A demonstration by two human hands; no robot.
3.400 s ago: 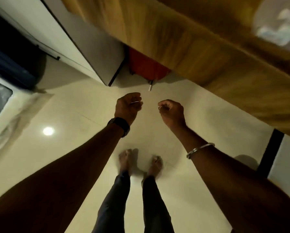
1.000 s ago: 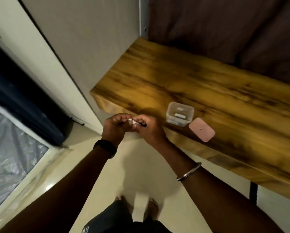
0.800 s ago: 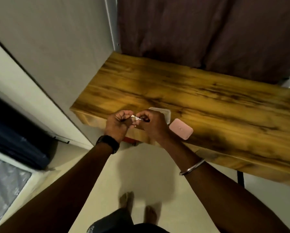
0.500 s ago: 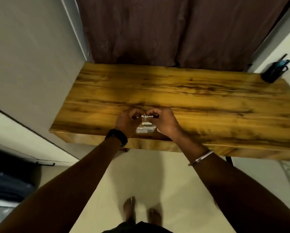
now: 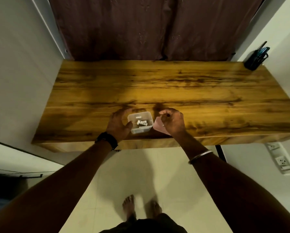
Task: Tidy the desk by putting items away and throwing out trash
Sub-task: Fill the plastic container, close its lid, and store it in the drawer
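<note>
A small clear plastic container (image 5: 141, 131) stands near the front edge of the wooden desk (image 5: 157, 84). Small white items (image 5: 141, 123) lie inside it. My left hand (image 5: 118, 124) wraps round the container's left side, thumb at its front corner and fingers behind it. A pink lid (image 5: 156, 126) lies flat just right of the container, mostly hidden under my right hand (image 5: 172, 122). That hand hovers over the lid with its fingers curled; I see nothing in them, and whether they touch the lid is hidden.
A black pen holder (image 5: 254, 60) stands at the desk's far right corner by the wall. A dark curtain (image 5: 141, 27) hangs behind the desk. Wall sockets (image 5: 279, 158) sit below the desk on the right. My bare feet (image 5: 141, 207) stand on pale floor tiles.
Both hands pinched a small white item above the container; now that item lies inside. The hands have parted, the left to the container's side and the right over the pink lid.
</note>
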